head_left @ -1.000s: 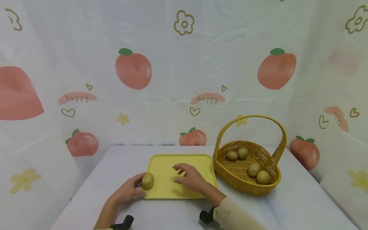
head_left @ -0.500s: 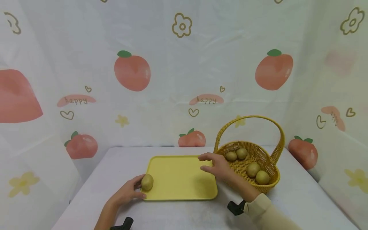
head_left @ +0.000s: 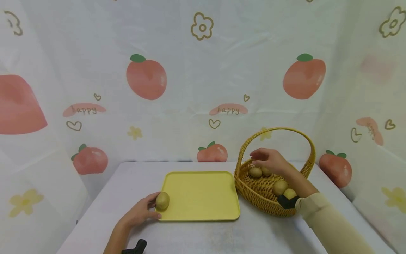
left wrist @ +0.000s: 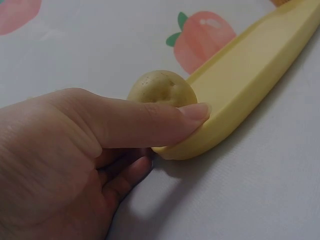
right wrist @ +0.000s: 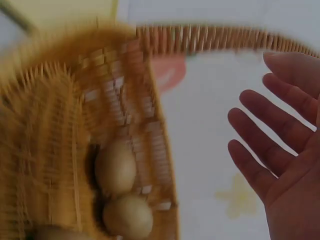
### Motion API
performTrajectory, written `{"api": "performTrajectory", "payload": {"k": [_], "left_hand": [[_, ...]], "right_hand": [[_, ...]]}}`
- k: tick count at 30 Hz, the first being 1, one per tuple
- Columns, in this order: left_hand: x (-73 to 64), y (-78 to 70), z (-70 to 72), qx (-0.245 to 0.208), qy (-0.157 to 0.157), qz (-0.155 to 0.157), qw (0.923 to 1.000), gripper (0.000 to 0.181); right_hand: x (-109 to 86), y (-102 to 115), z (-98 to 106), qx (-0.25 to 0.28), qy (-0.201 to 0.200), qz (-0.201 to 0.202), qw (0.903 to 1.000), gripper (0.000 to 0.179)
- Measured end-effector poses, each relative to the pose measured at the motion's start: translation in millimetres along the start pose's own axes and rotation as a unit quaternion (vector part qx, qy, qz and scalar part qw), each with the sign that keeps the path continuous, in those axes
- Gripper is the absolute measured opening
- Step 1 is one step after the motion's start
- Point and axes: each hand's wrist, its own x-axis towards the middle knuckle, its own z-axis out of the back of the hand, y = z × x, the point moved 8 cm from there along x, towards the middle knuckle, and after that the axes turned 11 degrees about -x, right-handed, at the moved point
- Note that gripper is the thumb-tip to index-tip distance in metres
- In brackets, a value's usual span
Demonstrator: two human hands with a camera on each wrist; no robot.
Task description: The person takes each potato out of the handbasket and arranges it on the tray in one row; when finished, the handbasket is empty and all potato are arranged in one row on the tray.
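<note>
A yellow tray (head_left: 203, 197) lies on the table with one potato (head_left: 162, 201) at its left edge. My left hand (head_left: 142, 211) grips the tray's near left corner; in the left wrist view the thumb (left wrist: 165, 122) lies across the rim in front of the potato, and the other fingers are partly hidden below. Over the wicker basket (head_left: 263, 199) my right hand (head_left: 272, 160) hovers under the handle, fingers spread and holding nothing. Several potatoes sit in the basket, among them one potato (right wrist: 116, 167) and another potato (right wrist: 128, 216) side by side; the right wrist view is blurred.
The basket's tall arched handle (head_left: 282, 128) rises around my right forearm. A white cloth backdrop (head_left: 177, 134) with printed peaches stands behind the white table (head_left: 136, 180). The tray and basket are close together.
My right hand has moved from above the tray rightward and up to above the basket. My left hand, the tray and its potato have stayed in place.
</note>
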Motion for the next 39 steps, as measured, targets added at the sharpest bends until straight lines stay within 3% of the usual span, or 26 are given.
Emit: {"api": "performTrajectory", "payload": {"k": [8,17,24,32,39], "left_hand": [[2.9,3.1,0.5,0.0,0.01,-0.014,0.9999,0.093],[2.1,-1.6,-1.3,0.001,0.014,-0.015,0.9998,0.091],[-0.1,-2.4,0.5,-0.002,0.011,-0.011,0.9999,0.092],[0.8,-0.9,-1.4,-0.003,0.009,-0.007,0.9999,0.091],[-0.3,-0.3,0.6,0.002,-0.002,0.002,1.0,0.092]], "right_hand": [[8.8,-63,-7,-0.014,0.049,-0.073,0.996,0.032],[3.4,-107,-26,-0.023,0.087,-0.119,0.9888,0.035],[2.2,-115,-44,-0.088,0.138,-0.093,0.982,0.039],[-9.7,-126,-53,-0.097,0.171,-0.143,0.9701,0.053],[-6.1,-114,-40,-0.083,0.139,-0.11,0.9807,0.041]]}}
